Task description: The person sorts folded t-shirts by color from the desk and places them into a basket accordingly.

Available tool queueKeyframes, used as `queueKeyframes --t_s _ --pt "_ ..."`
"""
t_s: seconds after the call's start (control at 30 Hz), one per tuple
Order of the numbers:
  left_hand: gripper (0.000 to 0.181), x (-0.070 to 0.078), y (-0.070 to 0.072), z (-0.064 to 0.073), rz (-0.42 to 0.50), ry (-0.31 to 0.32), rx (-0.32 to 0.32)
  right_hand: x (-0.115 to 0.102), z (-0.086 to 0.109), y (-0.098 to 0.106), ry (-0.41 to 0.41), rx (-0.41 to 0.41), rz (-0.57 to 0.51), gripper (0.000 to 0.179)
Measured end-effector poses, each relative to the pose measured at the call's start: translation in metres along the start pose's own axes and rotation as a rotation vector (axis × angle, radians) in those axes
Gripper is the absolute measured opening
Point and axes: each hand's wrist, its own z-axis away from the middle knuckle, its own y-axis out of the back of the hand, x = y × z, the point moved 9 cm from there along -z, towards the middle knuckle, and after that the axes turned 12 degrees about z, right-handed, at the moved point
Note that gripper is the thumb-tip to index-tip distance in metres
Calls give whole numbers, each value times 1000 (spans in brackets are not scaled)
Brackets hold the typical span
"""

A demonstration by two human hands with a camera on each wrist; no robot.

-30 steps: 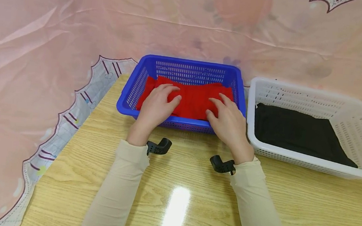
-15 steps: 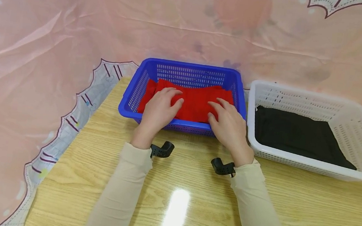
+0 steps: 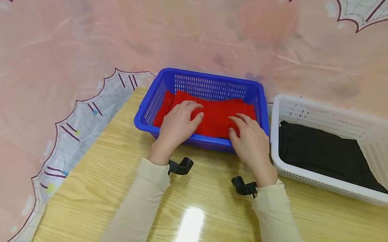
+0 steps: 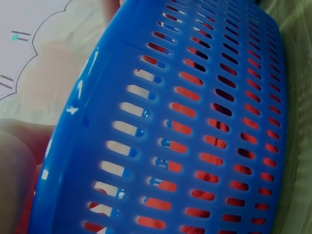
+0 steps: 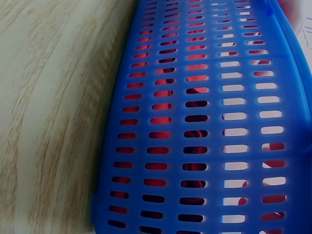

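A folded red cloth [image 3: 215,117] lies inside a blue slotted plastic basket [image 3: 207,75] at the back of the table. My left hand [image 3: 179,123] reaches over the basket's front rim, its loosely bent fingers lying on the left part of the cloth. Over the front right rim comes my right hand [image 3: 250,142], fingers spread and slightly bent at the cloth's right side. Neither hand pinches anything. In both wrist views the basket's outer wall [image 4: 73,161] fills most of the picture, and red fabric shows through its slots. The fingers are mostly hidden there.
To the right, close beside the blue basket, stands a white basket [image 3: 316,176] with a folded black cloth [image 3: 329,155] in it. A pink patterned curtain [image 3: 201,47] hangs behind the wooden table [image 3: 207,201] and along its left edge.
The head view has shifted, so baskets and hands appear slightly lower and farther right. Both hands keep their places at the red cloth, with little change in the fingers.
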Motion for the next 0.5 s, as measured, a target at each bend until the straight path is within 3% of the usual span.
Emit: queueKeyframes --t_s 0.27,0.5 --pt "36 7 1 -1 -23 -6 -11 2 -1 6 -3 10 -13 35" --pt "35 5 0 0 -15 11 -19 1 -1 5 -4 -16 -23 35"
